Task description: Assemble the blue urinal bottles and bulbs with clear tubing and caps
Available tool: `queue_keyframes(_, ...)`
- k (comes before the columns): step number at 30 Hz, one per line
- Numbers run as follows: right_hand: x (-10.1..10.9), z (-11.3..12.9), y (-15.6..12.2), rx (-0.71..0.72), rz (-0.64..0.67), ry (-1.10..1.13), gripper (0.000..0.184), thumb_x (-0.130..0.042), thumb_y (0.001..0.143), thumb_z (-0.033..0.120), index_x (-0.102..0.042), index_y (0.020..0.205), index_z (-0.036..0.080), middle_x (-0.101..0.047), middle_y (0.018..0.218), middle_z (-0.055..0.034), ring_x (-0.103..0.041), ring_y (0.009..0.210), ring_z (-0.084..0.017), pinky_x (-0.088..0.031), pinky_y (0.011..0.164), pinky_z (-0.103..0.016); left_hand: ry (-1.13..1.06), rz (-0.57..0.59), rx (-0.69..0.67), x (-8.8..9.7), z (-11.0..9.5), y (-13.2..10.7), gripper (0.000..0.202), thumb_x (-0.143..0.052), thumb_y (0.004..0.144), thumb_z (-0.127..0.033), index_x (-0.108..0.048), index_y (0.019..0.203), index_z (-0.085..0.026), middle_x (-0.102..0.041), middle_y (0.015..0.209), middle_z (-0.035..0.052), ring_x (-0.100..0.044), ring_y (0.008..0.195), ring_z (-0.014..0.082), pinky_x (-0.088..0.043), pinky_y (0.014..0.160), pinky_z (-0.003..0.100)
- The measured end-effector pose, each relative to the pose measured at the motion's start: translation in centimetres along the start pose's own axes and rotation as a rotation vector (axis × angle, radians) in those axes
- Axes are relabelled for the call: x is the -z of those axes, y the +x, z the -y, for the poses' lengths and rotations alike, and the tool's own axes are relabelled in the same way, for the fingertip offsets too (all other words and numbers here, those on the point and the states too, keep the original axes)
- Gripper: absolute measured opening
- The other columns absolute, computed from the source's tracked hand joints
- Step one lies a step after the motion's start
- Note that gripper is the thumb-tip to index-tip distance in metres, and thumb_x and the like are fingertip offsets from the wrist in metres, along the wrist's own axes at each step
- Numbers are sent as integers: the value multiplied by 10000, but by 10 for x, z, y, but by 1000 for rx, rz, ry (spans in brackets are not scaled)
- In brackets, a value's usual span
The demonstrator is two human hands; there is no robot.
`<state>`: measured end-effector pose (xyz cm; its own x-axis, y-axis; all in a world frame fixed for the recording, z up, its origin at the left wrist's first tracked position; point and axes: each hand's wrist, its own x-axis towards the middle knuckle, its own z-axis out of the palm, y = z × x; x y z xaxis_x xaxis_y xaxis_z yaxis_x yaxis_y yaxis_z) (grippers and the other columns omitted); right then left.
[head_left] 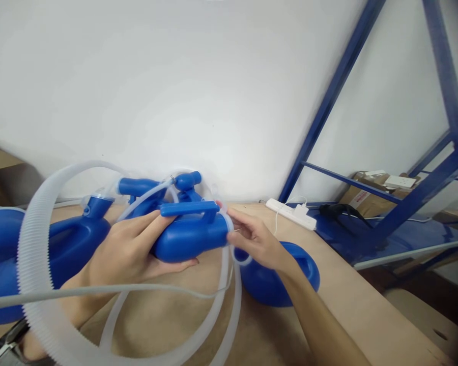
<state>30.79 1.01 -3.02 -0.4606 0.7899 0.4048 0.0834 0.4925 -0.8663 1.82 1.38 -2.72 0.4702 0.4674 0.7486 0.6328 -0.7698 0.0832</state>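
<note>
My left hand (125, 249) is wrapped round a blue plastic urinal bottle (187, 236), which lies sideways with its handle (191, 208) on top. At the bottle's mouth, on its right end, sits a translucent white cap (227, 221). The fingers of my right hand (257, 236) are closed on that cap; part of their grip is hidden. Translucent hoses (217, 310) hang below the mouth, and a wide ribbed hose (34, 239) loops in front of my left forearm. Under my right wrist lies another blue bottle (280, 284), apart from the held one.
More blue bottles (64, 244) with hoses crowd the left side and the wall. A thin grey cable (99, 290) crosses in front. A white power strip (292, 213) lies at the table's back right. Beyond it stands a blue metal frame (328, 101) with cardboard boxes (366, 190).
</note>
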Motion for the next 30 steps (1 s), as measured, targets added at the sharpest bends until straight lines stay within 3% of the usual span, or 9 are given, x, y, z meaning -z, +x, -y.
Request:
queue_keyframes(2, 0, -1, 1, -6, 14, 29, 891, -702, 975, 541, -220, 1697, 342, -733, 1387, -62, -740, 1183, -260, -618, 1009, -420, 11, 25, 4, -1, 2, 1, 737, -781, 815, -678, -615, 1428, -304, -805, 1115, 55, -787, 948, 329, -631, 819, 391)
queue_keyframes(4, 0, -1, 1, -5, 16, 17, 936, -701, 981, 527, -128, 1703, 366, -695, 1453, -65, -696, 1283, -258, -582, 1074, -433, 0, 40, 20, -3, 4, 1, 729, -771, 817, -679, -612, 1418, -299, -804, 1169, 62, -784, 994, 339, -627, 849, 401)
queue_keyframes(9, 1, 7, 1, 58, -59, -119, 635, -694, 989, 499, -505, 1583, 374, -510, 1648, -56, -522, 1492, -294, -534, 1146, -454, -64, 87, 120, -8, 9, 4, 752, -779, 764, -714, -624, 1379, -310, -811, 1165, 57, -786, 991, 347, -622, 827, 396)
queue_keyframes(14, -4, 13, 0, 123, -89, -165, 576, -681, 995, 519, -567, 1538, 363, -609, 1560, -57, -595, 1418, -271, -532, 1151, -452, -69, 65, 112, -5, 8, 4, 739, -796, 760, -702, -638, 1361, -302, -813, 1124, 60, -786, 914, 332, -611, 820, 396)
queue_keyframes(18, -6, 11, 1, 124, -218, -146, 438, -607, 1014, 601, -756, 1308, 312, -734, 1374, -74, -668, 1309, -273, -589, 1058, -431, -41, 103, -30, -3, 5, 7, 732, -789, 810, -660, -595, 1420, -305, -812, 1140, 62, -791, 910, 320, -594, 799, 372)
queue_keyframes(23, -5, 10, 5, 63, -326, -93, 365, -680, 989, 527, -783, 1263, 310, -795, 1248, -56, -751, 1153, -253, -633, 979, -407, 26, 159, -175, -8, -1, 9, 649, -728, 877, -644, -620, 1360, -224, -800, 946, 73, -759, 705, 279, -530, 620, 345)
queue_keyframes(30, -7, 10, 7, 52, -336, 1, 249, -823, 879, 379, -847, 1107, 280, -840, 1073, -40, -789, 1016, -228, -682, 878, -368, 74, 137, -232, -11, -2, 10, 577, -682, 914, -644, -609, 1277, -202, -785, 906, 65, -758, 691, 268, -512, 583, 337)
